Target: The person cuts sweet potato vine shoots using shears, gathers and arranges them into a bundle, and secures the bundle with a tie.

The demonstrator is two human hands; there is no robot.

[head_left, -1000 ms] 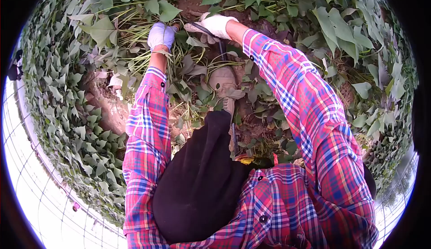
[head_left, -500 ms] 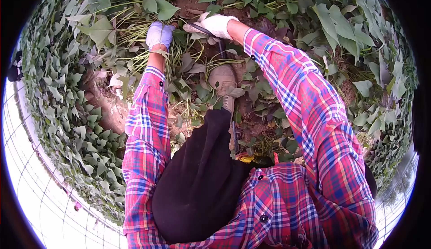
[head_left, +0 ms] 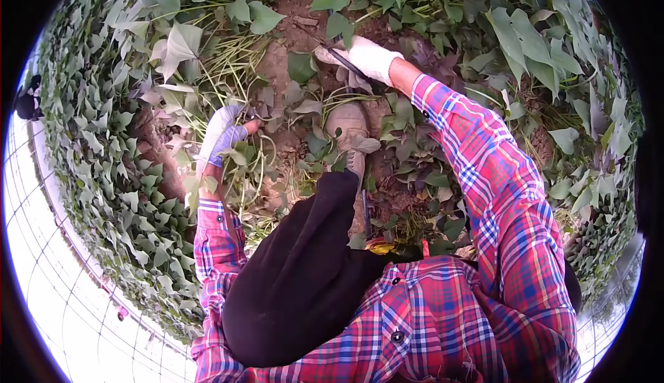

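Observation:
My left hand (head_left: 223,134), in a pale glove with bare fingertips, is closed low among leafy vines (head_left: 257,165) on the left side of the row. Stems trail from around its fingers. My right hand (head_left: 366,59), in a white glove, is closed on a thin, dark, slightly curved strip (head_left: 349,63) that crosses its palm side. I cannot tell whether this strip is a tool or a piece of hose. Bare brown soil (head_left: 278,61) shows between the two hands.
A brown boot (head_left: 347,124) stands on the soil below my right hand, with dark cloth (head_left: 297,272) over the leg behind it. A dark hose (head_left: 367,207) runs beside the boot. Dense foliage (head_left: 97,155) rises on both sides; wire mesh (head_left: 48,272) borders the left.
My left hand has moved down and left, towards me, away from the upper stems. My right hand has shifted slightly right and down with the dark strip. More soil shows between them.

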